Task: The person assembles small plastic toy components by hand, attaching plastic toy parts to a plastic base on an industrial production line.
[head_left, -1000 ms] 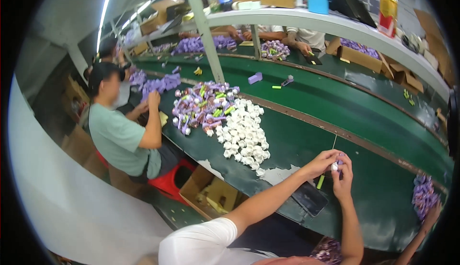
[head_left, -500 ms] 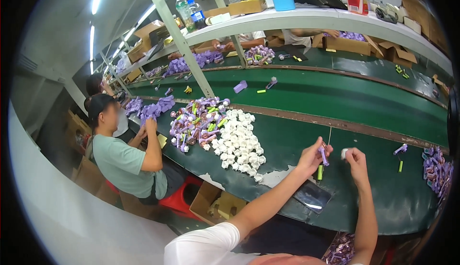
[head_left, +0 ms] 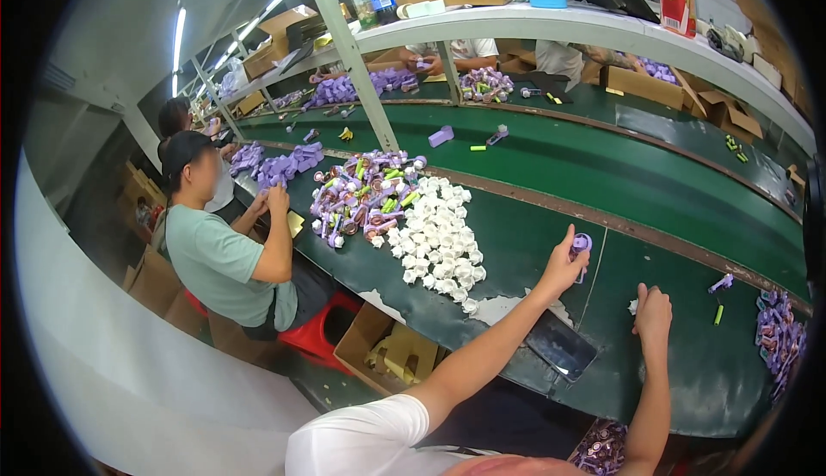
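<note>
My left hand (head_left: 564, 268) is raised over the green bench (head_left: 688, 364) and grips a small purple round part (head_left: 582, 244). My right hand (head_left: 653, 311) rests fingers-down on the bench surface beside a small white piece (head_left: 633, 306); whether it holds anything is unclear. A heap of white parts (head_left: 437, 239) lies to the left of my left hand, with a heap of purple, green and white parts (head_left: 361, 196) beyond it. A dark phone (head_left: 561, 345) lies at the bench's near edge under my left forearm.
A person in a green shirt (head_left: 219, 261) sits at my left on a red stool (head_left: 314, 330). An open cardboard box (head_left: 387, 351) stands below the bench. A purple part (head_left: 721, 283), a green stick (head_left: 718, 314) and a purple pile (head_left: 779, 334) lie at right. A conveyor (head_left: 602, 162) runs behind.
My hands have moved apart and lower. The left still holds the purple part; the right has dropped from the air onto the bench. The view has tilted down and left.
</note>
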Demonstrator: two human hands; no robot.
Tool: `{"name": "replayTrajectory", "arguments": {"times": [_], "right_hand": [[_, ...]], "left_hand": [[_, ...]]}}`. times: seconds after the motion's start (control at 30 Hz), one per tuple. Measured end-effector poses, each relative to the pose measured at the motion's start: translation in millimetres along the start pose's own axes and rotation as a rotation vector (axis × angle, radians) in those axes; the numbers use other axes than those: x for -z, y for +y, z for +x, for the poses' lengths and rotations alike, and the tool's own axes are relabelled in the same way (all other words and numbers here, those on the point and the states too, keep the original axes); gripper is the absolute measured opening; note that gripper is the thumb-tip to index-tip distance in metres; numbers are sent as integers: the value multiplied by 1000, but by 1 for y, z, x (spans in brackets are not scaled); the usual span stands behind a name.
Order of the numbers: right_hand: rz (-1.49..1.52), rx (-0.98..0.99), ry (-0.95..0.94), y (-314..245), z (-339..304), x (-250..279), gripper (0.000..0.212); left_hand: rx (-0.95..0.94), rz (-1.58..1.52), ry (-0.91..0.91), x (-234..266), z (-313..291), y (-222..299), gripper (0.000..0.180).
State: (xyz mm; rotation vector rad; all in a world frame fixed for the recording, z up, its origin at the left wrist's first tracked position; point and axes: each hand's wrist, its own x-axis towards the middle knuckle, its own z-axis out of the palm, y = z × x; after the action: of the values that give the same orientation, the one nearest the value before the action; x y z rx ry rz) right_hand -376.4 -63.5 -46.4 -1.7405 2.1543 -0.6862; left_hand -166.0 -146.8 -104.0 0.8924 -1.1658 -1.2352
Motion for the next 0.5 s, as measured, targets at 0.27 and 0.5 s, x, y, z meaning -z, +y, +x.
{"name": "replayTrajectory", "arguments": {"times": [0.27, 0.5], "right_hand": [[-207, 203, -80, 20, -5, -4, 33], [5, 282, -232, 15, 12, 3, 29]], "left_hand": [[58, -132, -82, -8, -6, 12, 50], [260, -291, -89, 2, -4, 28, 54]]}}
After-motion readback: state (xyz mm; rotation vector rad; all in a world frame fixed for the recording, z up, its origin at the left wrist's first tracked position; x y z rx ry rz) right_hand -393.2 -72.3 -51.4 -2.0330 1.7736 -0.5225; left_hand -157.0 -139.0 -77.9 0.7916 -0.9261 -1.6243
